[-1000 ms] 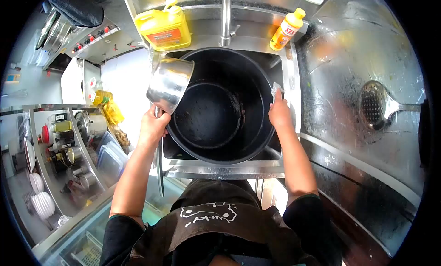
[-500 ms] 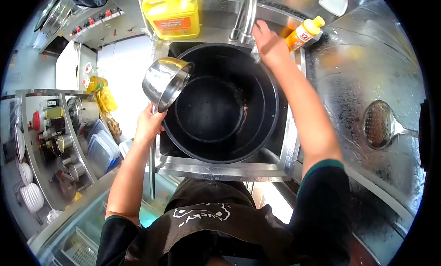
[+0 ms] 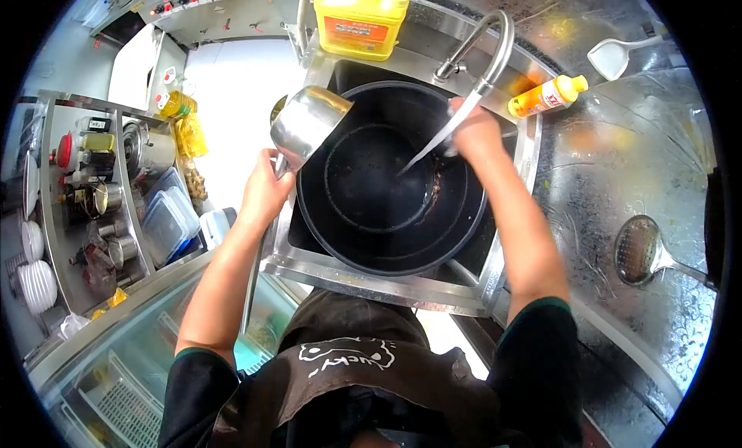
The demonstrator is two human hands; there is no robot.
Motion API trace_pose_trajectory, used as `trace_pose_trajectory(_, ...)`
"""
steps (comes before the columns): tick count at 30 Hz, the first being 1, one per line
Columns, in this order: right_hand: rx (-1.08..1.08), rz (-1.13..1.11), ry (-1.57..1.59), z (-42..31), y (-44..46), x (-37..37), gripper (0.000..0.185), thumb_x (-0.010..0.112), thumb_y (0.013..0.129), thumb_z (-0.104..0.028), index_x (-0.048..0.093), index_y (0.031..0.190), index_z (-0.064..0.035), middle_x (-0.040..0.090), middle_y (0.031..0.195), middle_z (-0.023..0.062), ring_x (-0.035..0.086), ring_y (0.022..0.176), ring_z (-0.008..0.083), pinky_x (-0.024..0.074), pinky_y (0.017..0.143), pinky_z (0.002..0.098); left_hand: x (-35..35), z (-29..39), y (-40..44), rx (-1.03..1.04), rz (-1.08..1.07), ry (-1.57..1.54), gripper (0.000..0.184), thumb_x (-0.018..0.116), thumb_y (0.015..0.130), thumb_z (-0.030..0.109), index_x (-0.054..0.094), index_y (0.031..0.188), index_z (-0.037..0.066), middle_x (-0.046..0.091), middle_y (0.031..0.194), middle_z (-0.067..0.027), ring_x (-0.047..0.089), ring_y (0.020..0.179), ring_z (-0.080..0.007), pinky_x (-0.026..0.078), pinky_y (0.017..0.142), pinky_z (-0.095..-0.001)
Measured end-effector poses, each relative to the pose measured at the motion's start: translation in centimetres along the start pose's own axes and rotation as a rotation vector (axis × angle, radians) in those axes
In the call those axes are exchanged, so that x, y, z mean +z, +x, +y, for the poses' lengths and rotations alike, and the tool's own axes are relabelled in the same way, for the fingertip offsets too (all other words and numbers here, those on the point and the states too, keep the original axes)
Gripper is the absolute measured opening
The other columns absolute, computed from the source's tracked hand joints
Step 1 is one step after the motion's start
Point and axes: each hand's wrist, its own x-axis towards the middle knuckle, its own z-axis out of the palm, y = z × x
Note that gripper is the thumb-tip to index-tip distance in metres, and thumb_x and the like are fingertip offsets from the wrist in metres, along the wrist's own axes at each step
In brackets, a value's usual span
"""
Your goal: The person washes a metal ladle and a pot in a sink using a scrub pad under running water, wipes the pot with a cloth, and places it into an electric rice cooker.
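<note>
My left hand (image 3: 267, 189) is closed around the long handle of a large steel ladle (image 3: 311, 123). The ladle's bowl is tilted over the left rim of a big black round pot (image 3: 325, 228), which sits in the steel sink. My right hand (image 3: 475, 129) is over the pot's right side, beside the water stream (image 3: 442, 133) that runs from the curved faucet (image 3: 504, 46). Its fingers look curled, with a small greyish thing at them that is too blurred to name. Brown bits (image 3: 435, 191) stick to the pot's inner wall.
Behind the sink stands a yellow jug (image 3: 359, 23). An orange bottle (image 3: 547, 97), a white spatula (image 3: 610, 59) and a perforated skimmer (image 3: 640, 251) are on the wet steel counter at right. Shelves with dishes and containers (image 3: 171, 220) line the left.
My right hand has come down from near the faucet to over the pot. Water now visibly runs into the pot. The ladle stays in my left hand; the camera view has turned.
</note>
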Motion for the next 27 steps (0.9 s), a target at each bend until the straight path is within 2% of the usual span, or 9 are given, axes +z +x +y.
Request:
trace_pose_trajectory(5,0.394,-0.056,1.006,-7.4,-7.0,-4.3,0.029,0.051,0.086,-0.005,0.062,0.113,-0.0044,0.064,0.101,0.0103,0.062,0.088,0.0161,0.0512,0.081,0.0317,-3.0,9.0,-1.2,-0.325,-0.307,-0.335,0.039,0.058,0.093,0.014,0.041,0.126,0.004,0.06,0.073,-0.0068,0.054,0.05,-0.0138,0.044,0.043,-0.0267)
trace_pose_trajectory(8,0.166,0.17,1.368,-9.8,-9.9,-2.7,0.026,0.055,0.089,-0.003,0.06,0.114,-0.0014,0.064,0.106,0.0065,0.059,0.1,0.0145,0.0448,0.093,0.0289,0.6,8.3,-0.3,-0.351,-0.544,-0.606,0.022,0.057,0.095,0.016,0.046,0.11,0.004,0.052,0.066,-0.0033,0.049,0.046,-0.0111,0.039,0.037,-0.0261)
trace_pose_trajectory(11,-0.202,0.167,1.033,-11.6,-10.5,-0.4,0.031,0.061,0.086,-0.007,0.059,0.117,-0.002,0.061,0.116,0.0112,0.056,0.113,0.0233,0.0415,0.1,0.0358,4.5,9.0,-0.2,-0.443,-0.769,-0.748,0.012,0.056,0.091,0.01,0.046,0.094,0.005,0.045,0.063,-0.0018,0.044,0.044,-0.0101,0.033,0.034,-0.0258)
trace_pose_trajectory(14,-0.148,-0.017,0.273,-10.3,-9.4,3.9,0.039,0.066,0.081,-0.017,0.06,0.118,-0.0064,0.059,0.119,0.017,0.049,0.119,0.0339,0.037,0.104,0.043,6.0,11.4,-1.6,-0.413,-0.837,-0.688,0.01,0.055,0.089,0.008,0.045,0.09,0.005,0.045,0.063,-0.0023,0.043,0.043,-0.0106,0.033,0.034,-0.026)
trace_pose_trajectory(17,-0.328,0.16,0.142,-7.8,-7.7,3.8,0.025,0.066,0.078,-0.027,0.067,0.096,-0.0094,0.066,0.098,0.0125,0.062,0.095,0.0314,0.0493,0.082,0.0401,8.5,10.7,-1.9,-0.282,-0.872,-0.695,0.016,0.056,0.09,0.013,0.046,0.095,0.002,0.045,0.064,-0.0024,0.041,0.042,-0.0105,0.035,0.035,-0.0273)
trace_pose_trajectory(19,-0.259,-0.071,-0.069,-7.1,-7.3,3.2,0.022,0.066,0.078,-0.028,0.065,0.09,-0.0087,0.067,0.086,0.0117,0.065,0.082,0.0313,0.0515,0.073,0.0413,9.6,10.9,-1.8,-0.243,-0.795,-0.575,0.021,0.056,0.091,0.014,0.046,0.1,-0.001,0.053,0.069,-0.0096,0.052,0.049,-0.0196,0.044,0.044,-0.0345)
trace_pose_trajectory(20,-0.114,0.205,0.526,-5.0,-8.5,6.3,0.024,0.062,0.08,-0.023,0.065,0.097,-0.0058,0.067,0.088,0.0177,0.065,0.082,0.0341,0.0519,0.075,0.042,10.1,10.8,-1.7,-0.225,-0.759,-0.515,0.024,0.056,0.091,0.015,0.045,0.102,-0.003,0.057,0.072,-0.0132,0.057,0.052,-0.0241,0.049,0.048,-0.0381)
trace_pose_trajectory(24,0.519,0.284,0.732,-3.1,-12.6,5.0,0.025,0.055,0.084,-0.014,0.059,0.106,-0.0015,0.067,0.09,0.0196,0.067,0.082,0.0317,0.0519,0.079,0.0404,11.4,9.5,-0.1,-0.062,-0.512,-0.104,0.038,0.058,0.09,0.02,0.043,0.109,-0.009,0.061,0.1,-0.038,0.06,0.099,-0.0507,0.047,0.089,-0.0509)
trace_pose_trajectory(27,0.371,0.422,0.874,-6.3,-14.2,2.0,0.022,0.056,0.087,-0.01,0.056,0.107,0.0008,0.064,0.102,0.0169,0.063,0.094,0.0264,0.049,0.085,0.0375,13.2,8.0,0.5,0.008,-0.511,-0.032,0.031,0.055,0.095,0.018,0.041,0.11,-0.005,0.057,0.069,-0.0129,0.058,0.054,-0.02,0.047,0.046,-0.0352)
